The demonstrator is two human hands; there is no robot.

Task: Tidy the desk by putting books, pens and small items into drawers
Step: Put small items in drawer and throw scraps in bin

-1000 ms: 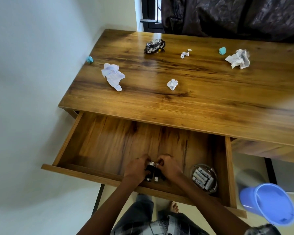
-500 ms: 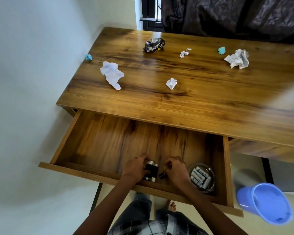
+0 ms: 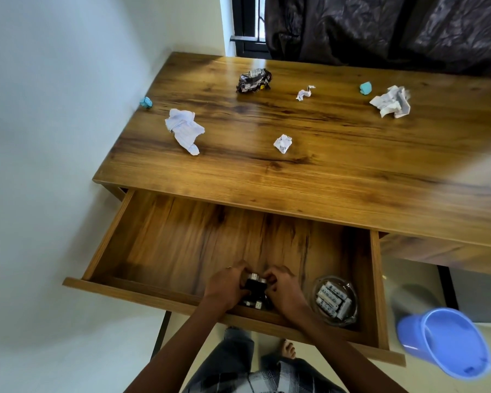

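Observation:
The wooden drawer point(image 3: 165, 245) stands pulled out under the desk top point(image 3: 338, 171). Both my hands are inside it near the front wall. My left hand point(image 3: 227, 286) and my right hand point(image 3: 284, 287) curl round a cluster of small black items point(image 3: 255, 287), gripping it from either side; a few more small black pieces lie just below. What the items are is too small to tell. A round glass dish point(image 3: 335, 300) with several white batteries sits in the drawer's right front corner.
On the desk lie crumpled white papers point(image 3: 183, 129), point(image 3: 282, 143), point(image 3: 391, 102), point(image 3: 304, 93), a crushed black wrapper point(image 3: 253, 80) and two small teal lumps point(image 3: 146, 102), point(image 3: 365, 88). A blue plastic bin point(image 3: 448, 340) stands on the floor right. White wall left, dark curtain behind.
My right hand, slightly apart half a second ago, has come back against the black items opposite the left hand. The drawer and desk clutter have not moved.

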